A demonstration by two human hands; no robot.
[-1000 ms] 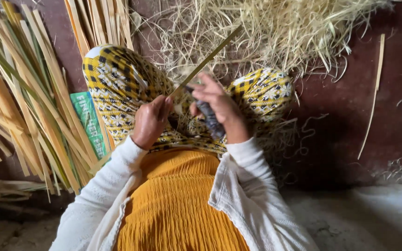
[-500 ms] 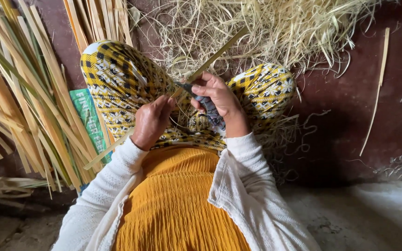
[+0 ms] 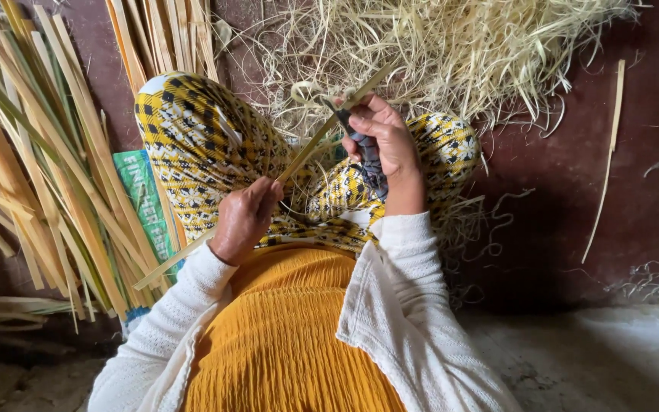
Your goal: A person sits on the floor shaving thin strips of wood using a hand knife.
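The left hand [image 3: 244,221] is clenched around the lower part of a long thin bamboo strip [image 3: 310,149], which runs slantwise up across the lap and past the right hand [image 3: 387,141]. That hand grasps a dark-handled blade wrapped in cloth [image 3: 368,152] (only the handle shows clearly; the edge itself is hard to make out) and holds it against the strip near its upper part. Both hands rest above knees covered in yellow patterned cloth [image 3: 192,137], with white sleeves [image 3: 413,305] and an orange dress below.

Beyond the knees lies a big heap of pale curled shavings [image 3: 482,46] on the dark red floor [image 3: 573,152], so a good deal of paring looks already done. To the person's left a fan of flat bamboo slats [image 3: 47,168] lies stacked, partly over a green printed bag [image 3: 143,206]; whether these are finished or waiting cannot be told. One lone slat [image 3: 604,168] lies apart on the right. The strip in hand looks only partway worked.
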